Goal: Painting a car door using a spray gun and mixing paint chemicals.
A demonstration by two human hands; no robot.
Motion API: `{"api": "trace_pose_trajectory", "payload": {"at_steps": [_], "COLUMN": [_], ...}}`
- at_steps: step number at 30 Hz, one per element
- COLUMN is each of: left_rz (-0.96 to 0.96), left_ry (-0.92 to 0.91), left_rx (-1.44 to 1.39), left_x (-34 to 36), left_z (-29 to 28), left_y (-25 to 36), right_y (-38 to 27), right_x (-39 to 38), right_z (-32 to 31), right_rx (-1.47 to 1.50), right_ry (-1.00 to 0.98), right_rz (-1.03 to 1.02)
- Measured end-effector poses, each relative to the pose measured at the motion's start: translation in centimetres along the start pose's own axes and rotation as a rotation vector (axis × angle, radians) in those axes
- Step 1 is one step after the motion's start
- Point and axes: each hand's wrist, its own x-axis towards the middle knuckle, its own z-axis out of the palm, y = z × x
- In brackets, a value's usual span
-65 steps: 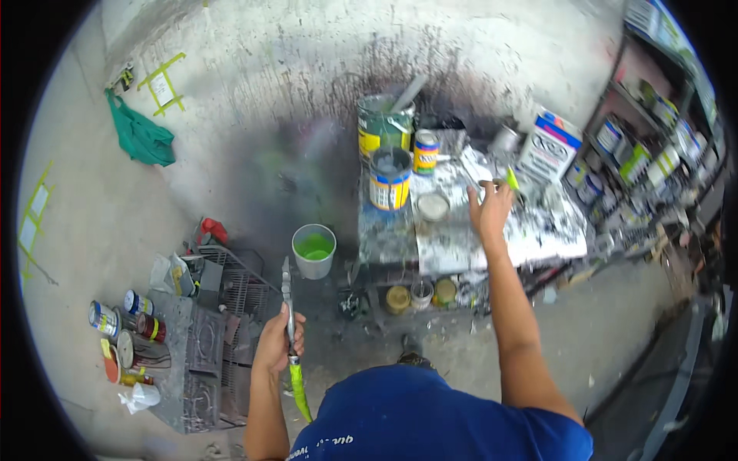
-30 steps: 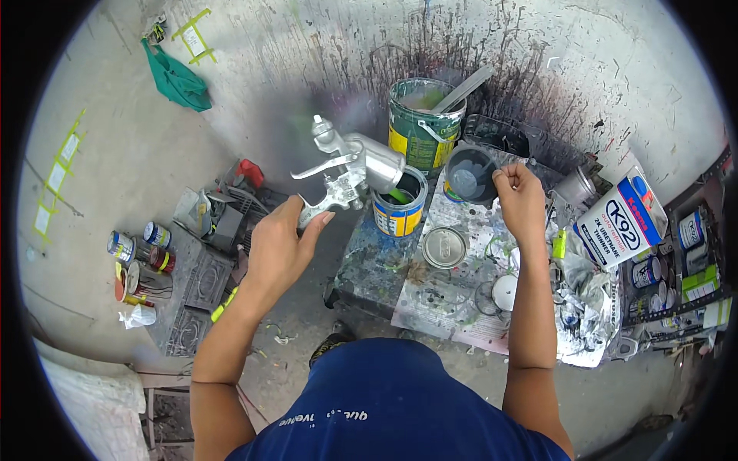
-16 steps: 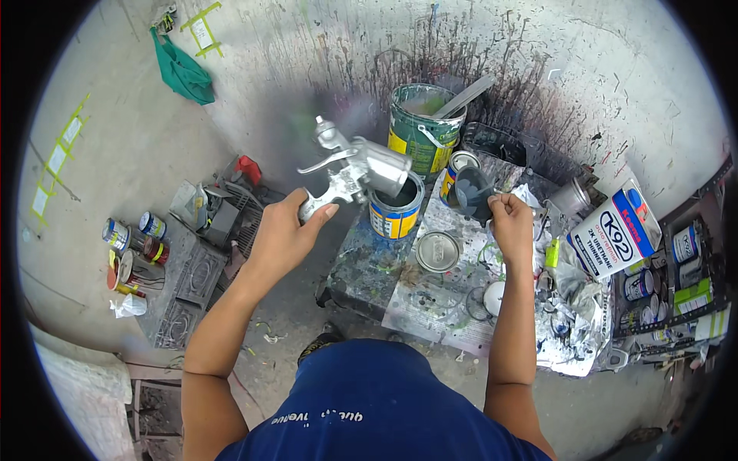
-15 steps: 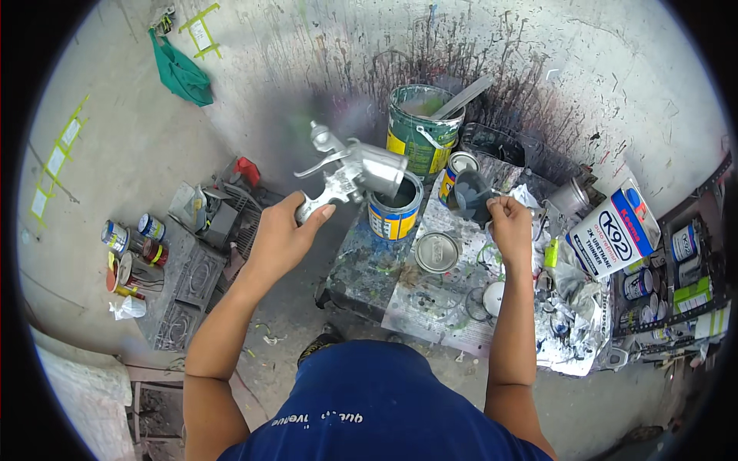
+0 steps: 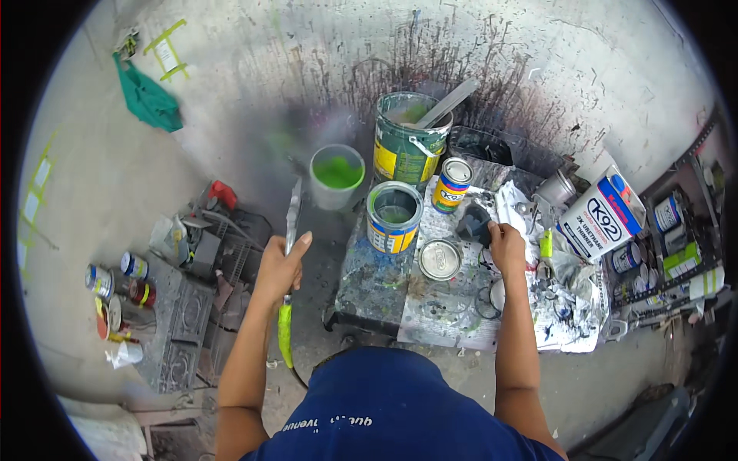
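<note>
My left hand (image 5: 281, 266) is closed round the handle of a silver spray gun (image 5: 294, 211), seen nearly edge-on. The gun's round cup (image 5: 326, 198) stands beside it, uncovered, with green inside. Below the fist hangs a hose wrapped in yellow-green tape (image 5: 284, 336). On the right, my right hand (image 5: 508, 247) pinches the edge of a small dark cup (image 5: 474, 224), held low over the paper-covered table (image 5: 384, 288). Between the hands are an open paint can (image 5: 394, 234) with dark grey contents and a round metal lid (image 5: 440, 260).
A green pail (image 5: 407, 154) with a flat stick stands behind the can. Near it are a small closed tin (image 5: 452, 186) and a black tray (image 5: 480, 146). A rectangular thinner can (image 5: 602, 215) and crumpled wrappings (image 5: 573, 273) occupy the right side. Small tins (image 5: 134, 265) sit far left.
The spray gun has turned from tilting over the paint can to upright, moving left and down, and its cup now faces up. My right hand has lowered the dark cup.
</note>
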Motion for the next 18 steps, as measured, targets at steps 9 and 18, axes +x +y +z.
{"api": "trace_pose_trajectory", "payload": {"at_steps": [9,18], "left_rz": [-0.140,-0.218], "left_ry": [-0.135,-0.087], "left_rx": [-0.224,-0.148], "left_x": [4.4,11.4], "left_z": [-5.1,-9.3], "left_y": [-6.4,-16.9], "right_y": [-15.8,-24.0], "right_x": [12.5,24.2], "right_z": [-2.9,0.9], "right_rx": [0.032,-0.685], "right_ry": [0.228,0.157], "right_rz": [-0.342,-0.430]}}
